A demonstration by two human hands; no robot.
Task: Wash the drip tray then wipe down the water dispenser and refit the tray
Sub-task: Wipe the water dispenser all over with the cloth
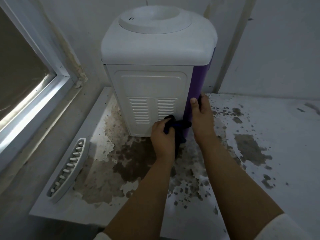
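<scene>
Looking down through the head camera, you have the water dispenser standing on the table, its white vented back panel turned toward you and its purple side on the right. Your left hand grips a dark cloth, fingers curled tight round it, and presses it against the lower right corner of the back panel, just under the vents. Your right hand rests flat on the purple side at that same corner, fingers straight and holding nothing, thumb up along the edge. The drip tray lies on the table to the left, well apart from the dispenser, slotted face up, near the window frame. Paint on the table is peeled in brown patches around the dispenser's base. White sleeve cuffs show at the bottom edge.
</scene>
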